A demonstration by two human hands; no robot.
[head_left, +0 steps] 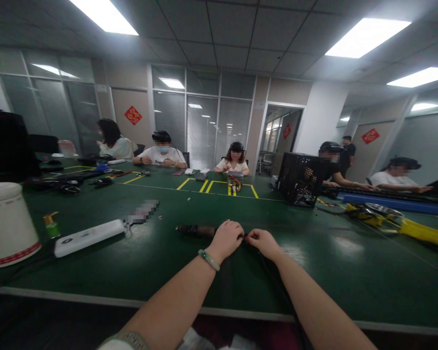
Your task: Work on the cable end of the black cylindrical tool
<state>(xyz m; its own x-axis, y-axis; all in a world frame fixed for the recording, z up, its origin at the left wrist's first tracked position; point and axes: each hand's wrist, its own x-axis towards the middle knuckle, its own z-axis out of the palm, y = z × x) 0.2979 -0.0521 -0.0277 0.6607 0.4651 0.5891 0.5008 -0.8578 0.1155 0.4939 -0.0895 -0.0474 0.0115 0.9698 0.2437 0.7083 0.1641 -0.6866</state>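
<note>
A dark, rod-shaped corded tool, shaped like an electric screwdriver, lies on the green table with its narrow tip pointing left. My left hand, a bangle on its wrist, is closed over the tool's right end and hides that part. Just to the right, the fingers of my right hand pinch the black cable close to where it meets the tool. From there the cable runs down past my right forearm toward the table's front edge.
A white power strip, a small green bottle and a white canister stand on the left. Beyond are a black computer case and a yellow item. Several people sit around the table.
</note>
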